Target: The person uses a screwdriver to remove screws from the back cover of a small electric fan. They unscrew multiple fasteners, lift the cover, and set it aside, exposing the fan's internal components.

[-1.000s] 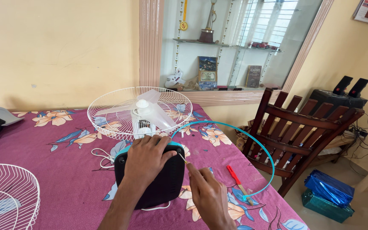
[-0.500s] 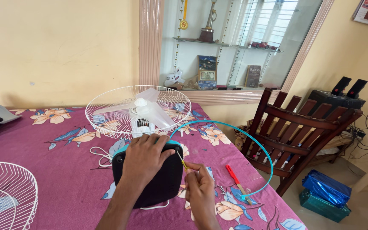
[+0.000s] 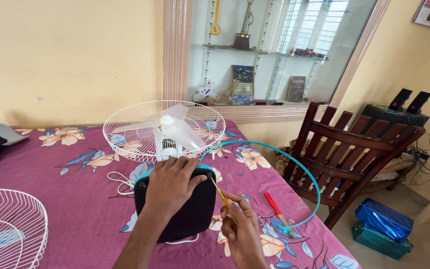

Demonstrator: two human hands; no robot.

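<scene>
Head view, looking down on a table under a purple floral cloth (image 3: 65, 209). At far left, part of a loose white wire fan guard (image 3: 6, 231), lying flat. Toward the middle, upside-down table fan: black base (image 3: 182, 211) with teal rim raised toward the camera, white rear cage and translucent blades (image 3: 162, 130) resting on the cloth beyond. Left hand (image 3: 172, 187) spread flat over the top of the base, fingers curled over its far edge, pressing it steady. Just right of the base, right hand (image 3: 240, 226) pinched closed around a small screwdriver (image 3: 221, 197) with a yellow handle, tip slanted up against the base's right edge. Farther right, a thin teal ring (image 3: 294, 167) arcing off the table edge, a red-handled tool (image 3: 274, 205) beside it, then a wooden chair (image 3: 354, 154).

Judged light but awkward: hollow plastic base, top-heavy on a springy, easily bent wire cage, likely to rock or slide on the cloth. Best held by the rigid base, palm down, never by blades or wires. Screwdriver slim and prone to slipping, so gripped near the shaft.
</scene>
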